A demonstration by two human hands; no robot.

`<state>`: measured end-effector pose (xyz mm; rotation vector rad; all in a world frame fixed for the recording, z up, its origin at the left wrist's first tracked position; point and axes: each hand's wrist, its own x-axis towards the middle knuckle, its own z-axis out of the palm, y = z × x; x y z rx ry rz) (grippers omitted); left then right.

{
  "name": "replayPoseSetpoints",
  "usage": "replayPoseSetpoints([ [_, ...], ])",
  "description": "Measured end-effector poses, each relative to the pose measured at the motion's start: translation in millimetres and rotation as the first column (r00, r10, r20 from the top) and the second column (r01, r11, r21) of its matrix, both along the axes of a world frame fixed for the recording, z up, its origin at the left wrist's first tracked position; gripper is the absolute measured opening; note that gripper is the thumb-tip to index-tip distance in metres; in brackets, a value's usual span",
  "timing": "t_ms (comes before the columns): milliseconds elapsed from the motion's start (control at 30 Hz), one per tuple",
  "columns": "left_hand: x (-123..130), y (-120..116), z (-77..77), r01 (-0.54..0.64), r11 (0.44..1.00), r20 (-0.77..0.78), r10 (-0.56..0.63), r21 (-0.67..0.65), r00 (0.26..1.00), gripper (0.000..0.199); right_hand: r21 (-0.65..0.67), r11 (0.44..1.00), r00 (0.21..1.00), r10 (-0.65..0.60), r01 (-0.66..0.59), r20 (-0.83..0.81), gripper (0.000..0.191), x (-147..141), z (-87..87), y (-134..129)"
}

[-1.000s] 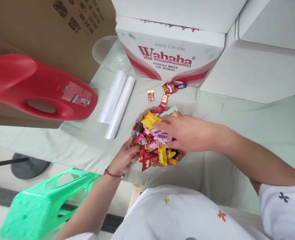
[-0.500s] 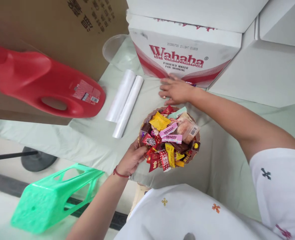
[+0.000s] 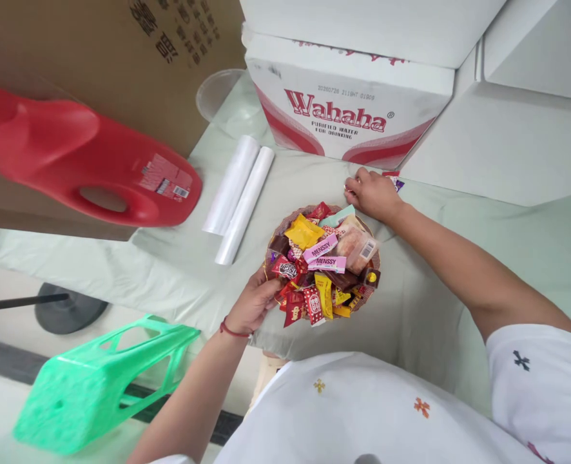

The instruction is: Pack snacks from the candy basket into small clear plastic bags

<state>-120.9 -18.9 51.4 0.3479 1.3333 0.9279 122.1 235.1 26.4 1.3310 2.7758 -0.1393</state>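
Note:
My left hand (image 3: 255, 301) grips the left rim of a round woven basket (image 3: 270, 235) heaped with wrapped sweets. On top lie two pink MENSSY packets (image 3: 320, 247), a yellow wrapper (image 3: 304, 231) and a clear bag of a pinkish-brown snack (image 3: 354, 246). Beyond the basket, to the right, my right hand (image 3: 373, 193) is low over the cloth with fingers curled and thumb pressed in. What it holds, if anything, is hidden. A small red and purple packet (image 3: 396, 181) shows just behind its knuckles, partly covered.
A white Wahaha water carton (image 3: 348, 96) stands at the back of the cloth-covered table (image 3: 179, 270). Two white rolls (image 3: 237, 193) lie left of the basket. Further left are a red jug (image 3: 121, 174), a brown carton (image 3: 96, 58) and a green plastic stool (image 3: 87, 386).
My right hand has moved right and nearer, away from the carton's front, and its fingers have curled in. The small packet behind it shows more. My left hand keeps its grip on the basket.

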Motion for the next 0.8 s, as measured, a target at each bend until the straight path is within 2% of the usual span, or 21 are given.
replayPoseSetpoints([
  [100, -0.1, -1.4, -3.1, -0.003, 1.000, -0.002, 0.003, 0.008, 1.000, 0.040, -0.031, 0.996, 0.996, -0.082, 0.081, -0.022, 0.042, 2.6, 1.2, 11.5],
  [167, -0.9, -1.8, -4.3, 0.000, 1.000, -0.005, 0.000, 0.011, 1.000, 0.040, -0.054, 0.991, 0.988, -0.124, 0.119, -0.089, 0.038, 9.3, 10.5, 17.8],
  [200, -1.4, -1.8, -4.7, 0.005, 1.000, -0.006, -0.005, 0.013, 1.000, 0.041, -0.066, 0.990, 0.978, -0.137, 0.128, -0.160, 0.037, 13.0, 19.8, 17.9],
  [267, -2.8, -2.0, -5.7, 0.016, 1.000, -0.007, -0.015, 0.020, 1.000, 0.040, -0.095, 0.987, 0.921, -0.152, 0.126, -0.358, 0.036, 17.5, 48.9, 7.6],
  [333, -4.0, -2.4, -7.2, 0.032, 0.999, 0.000, -0.032, 0.029, 0.999, 0.038, -0.119, 0.989, 0.843, -0.133, 0.083, -0.521, 0.037, 14.4, 87.7, -19.1],
  [367, -4.3, -2.6, -8.0, 0.037, 0.999, 0.002, -0.037, 0.032, 0.999, 0.036, -0.134, 0.990, 0.830, -0.108, 0.041, -0.548, 0.036, 9.3, 107.0, -37.8],
  [433, -4.1, -3.1, -8.9, 0.033, 0.999, -0.011, -0.033, 0.030, 0.999, 0.035, -0.135, 0.984, 0.847, 0.025, -0.113, -0.531, 0.033, -6.5, 135.7, -80.6],
  [467, -3.5, -3.2, -8.9, 0.024, 0.999, -0.029, -0.023, 0.026, 0.999, 0.035, -0.126, 0.971, 0.858, 0.115, -0.203, -0.500, 0.031, -16.0, 142.1, -101.9],
  [533, -1.7, -3.1, -7.6, -0.001, 1.000, -0.074, 0.002, 0.014, 0.997, 0.034, -0.066, 0.931, 0.865, 0.305, -0.359, -0.399, 0.036, -34.4, 136.4, -138.0],
  [600, 0.2, -2.9, -5.9, -0.015, 1.000, -0.098, 0.015, 0.003, 0.995, 0.034, 0.015, 0.862, 0.821, 0.488, -0.507, -0.296, 0.041, -48.2, 114.0, -161.1],
  [633, 0.8, -2.9, -5.2, -0.019, 1.000, -0.100, 0.019, 0.000, 0.995, 0.035, 0.045, 0.842, 0.807, 0.529, -0.537, -0.261, 0.040, -52.5, 101.6, -167.8],
  [700, 1.0, -3.2, -5.1, -0.022, 1.000, -0.094, 0.023, 0.005, 0.995, 0.035, 0.087, 0.837, 0.807, 0.544, -0.540, -0.230, 0.034, -55.4, 84.8, -173.8],
  [733, 0.6, -3.5, -5.6, -0.022, 1.000, -0.090, 0.023, 0.012, 0.996, 0.035, 0.100, 0.847, 0.813, 0.530, -0.522, -0.242, 0.030, -54.1, 82.7, -174.0],
  [800, -0.9, -4.1, -7.4, 0.015, 1.000, -0.057, -0.015, 0.012, 0.998, 0.033, 0.118, 0.860, 0.804, 0.507, -0.496, -0.312, 0.031, -46.3, 90.3, -169.0],
])
